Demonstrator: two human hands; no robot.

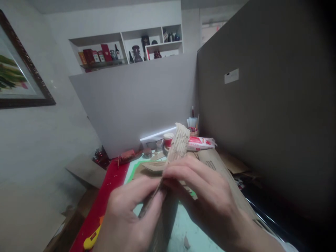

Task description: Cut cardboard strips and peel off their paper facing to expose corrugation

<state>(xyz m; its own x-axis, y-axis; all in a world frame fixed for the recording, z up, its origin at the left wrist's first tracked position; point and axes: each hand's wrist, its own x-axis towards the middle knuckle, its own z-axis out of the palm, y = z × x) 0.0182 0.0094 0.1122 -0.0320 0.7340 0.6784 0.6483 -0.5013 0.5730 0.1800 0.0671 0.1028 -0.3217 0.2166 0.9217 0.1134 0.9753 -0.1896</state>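
Between both hands is a long strip of cardboard [179,141], its far end raised and showing bare corrugated ridges. My left hand [131,210] pinches the strip's edge between thumb and fingers. Closed on the same strip from the right, my right hand [202,189] has its fingertips close to the left ones. Part of the strip's near end is hidden behind the left hand. Beyond the hands, another cardboard piece [153,167] lies on the table, and a larger cardboard sheet [210,161] is to the right.
A yellow utility knife [91,239] lies on the red table cover [101,196] at the left. At the back are a red-and-white cup [168,139], a red-and-white packet [202,143] and a pen holder [193,131]. Grey panels [141,105] stand behind and to the right.
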